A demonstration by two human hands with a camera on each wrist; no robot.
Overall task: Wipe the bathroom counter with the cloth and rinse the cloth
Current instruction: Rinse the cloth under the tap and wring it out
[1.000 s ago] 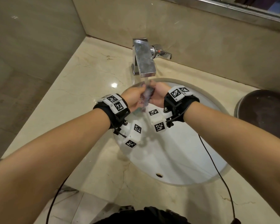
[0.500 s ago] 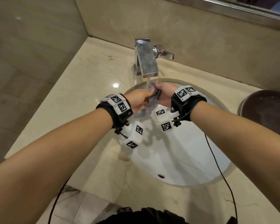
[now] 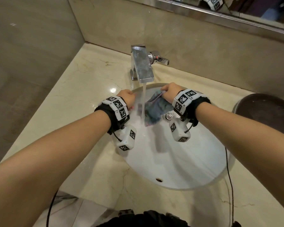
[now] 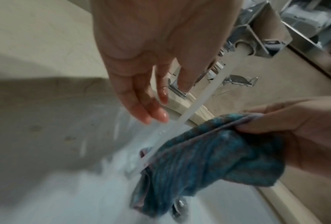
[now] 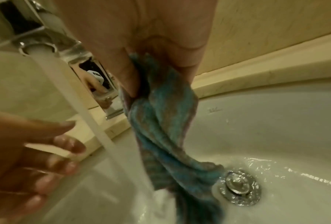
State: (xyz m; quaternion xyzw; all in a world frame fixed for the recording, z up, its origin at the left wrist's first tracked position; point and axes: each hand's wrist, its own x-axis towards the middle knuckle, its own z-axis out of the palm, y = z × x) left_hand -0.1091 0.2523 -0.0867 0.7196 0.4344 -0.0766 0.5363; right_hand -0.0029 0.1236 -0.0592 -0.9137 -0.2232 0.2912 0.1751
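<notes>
Right hand (image 3: 170, 93) has the blue cloth (image 3: 155, 108) bunched and pinched at its top edge, thumb and curled fingers clamped on the fabric, and the cloth hangs down into the white basin (image 3: 179, 163) with its lower end trailing right beside the metal drain plug (image 5: 237, 184). Left hand (image 3: 127, 98) is loose, fingers (image 4: 141, 103) relaxed and wet, holding nothing, just on the far side of the water stream (image 3: 143, 102) from the cloth. Water pours from the square chrome faucet (image 3: 142, 64) and falls between the two hands, grazing the cloth's left edge and splashing at the basin floor.

Around them: the faucet's lever (image 3: 159, 59) sticks out to the right near the back wall, and the spout sits directly above the hands. A dark round dish (image 3: 266, 115) stands on the marble counter (image 3: 69, 102) at the right, well apart from the basin. Black cables (image 3: 229, 174) run from the wrist bands back toward the person. The counter stretches open to the left up to the corner wall; a mirror frame (image 3: 203, 9) runs along the top.

A faint mark is printed on the basin wall behind the drain, too small to read. Black-and-white square codes cover both wrist bands.
</notes>
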